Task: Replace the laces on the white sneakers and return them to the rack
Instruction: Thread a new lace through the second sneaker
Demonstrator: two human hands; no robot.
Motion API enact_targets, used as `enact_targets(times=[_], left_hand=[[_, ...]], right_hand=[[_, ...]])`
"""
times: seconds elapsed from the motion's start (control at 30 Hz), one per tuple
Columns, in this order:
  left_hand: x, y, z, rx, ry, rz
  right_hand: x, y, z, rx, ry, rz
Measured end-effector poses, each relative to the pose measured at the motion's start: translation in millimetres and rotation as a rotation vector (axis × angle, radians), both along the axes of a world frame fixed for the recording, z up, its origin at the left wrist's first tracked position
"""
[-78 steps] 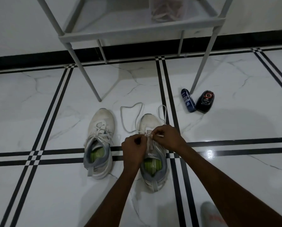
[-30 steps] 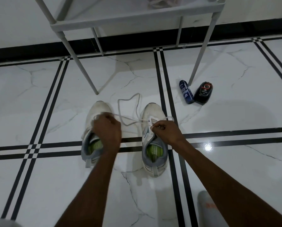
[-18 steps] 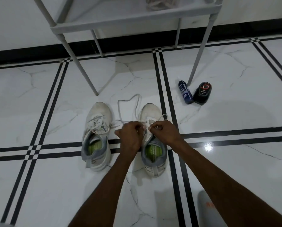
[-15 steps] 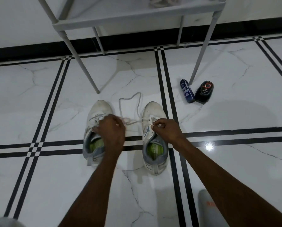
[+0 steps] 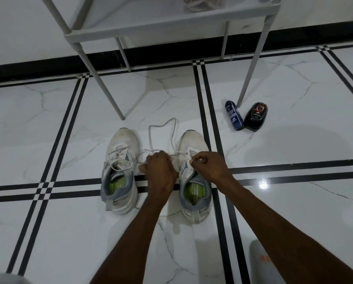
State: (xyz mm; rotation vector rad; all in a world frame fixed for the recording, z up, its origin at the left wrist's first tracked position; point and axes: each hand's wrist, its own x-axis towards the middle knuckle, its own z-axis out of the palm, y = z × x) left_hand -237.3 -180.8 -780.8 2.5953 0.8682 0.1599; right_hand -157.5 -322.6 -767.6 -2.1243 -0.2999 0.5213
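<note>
Both hands [image 5: 161, 171] grip lace [image 5: 172, 132] between sneakers [image 5: 194, 144].

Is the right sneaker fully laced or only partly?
Partly: the right sneaker has lace only near the toe; the rest trails loose.

The glossy white marble-veined tiled floor [image 5: 69, 222] is crossed by paired black stripes, and a black skirting band runs along the white wall. Two white fabric sneakers with grey collars [image 5: 121, 171] show lime-green insoles, and a loose white flat lace [image 5: 172, 132] loops between them. Near the pale grey metal rack [image 5: 171, 23] lie a dark blue cylindrical bottle with white print [image 5: 234, 115] and a black rounded polish container with a red ring mark [image 5: 256, 116].
</note>
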Motion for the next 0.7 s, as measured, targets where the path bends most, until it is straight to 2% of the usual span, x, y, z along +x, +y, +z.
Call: enact_targets(times=[0.1,0.2,0.3,0.37,0.53,0.7], left_hand=[[-3,9,5,0.053,0.141,-0.01],[2,20,5,-0.046,-0.015,-0.089],[8,36,7,-0.111,-0.217,-0.027],[13,39,5,-0.134,-0.183,-0.004],[20,34,-18,-0.097,0.036,-0.143],[21,34,-28,0.002,0.032,-0.178]], right_hand=[[-2,5,0,-0.031,-0.022,0.033],[-3,7,-1,-0.047,-0.037,0.055],[-3,6,-1,-0.058,-0.043,0.047],[-3,5,-3,-0.046,-0.075,0.04],[-1,6,-5,-0.038,-0.118,0.036],[1,-2,-3,0.048,0.044,-0.037]])
